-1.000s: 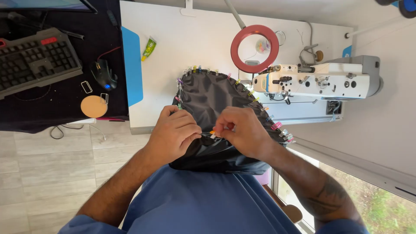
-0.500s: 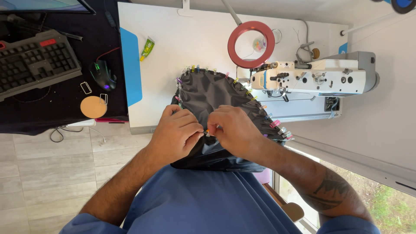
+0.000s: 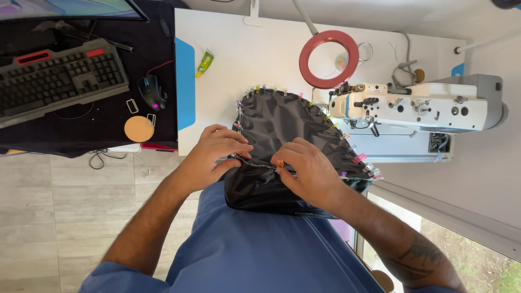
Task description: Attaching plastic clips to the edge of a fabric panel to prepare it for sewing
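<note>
A piece of black fabric lies at the near edge of the white table and hangs into my lap. Small coloured clips line its curved edge. My left hand pinches the fabric's near seam on the left. My right hand grips the same seam just to the right, with an orange clip at its fingertips. Both hands nearly touch each other.
A white sewing machine stands at the right of the fabric. A red ring lamp sits behind it. A green tube lies at the table's left. A dark desk holds a keyboard, a mouse and a round coaster.
My hands have stayed together on the fabric's near seam, shifting slightly. The orange clip shows at my right fingertips now.
</note>
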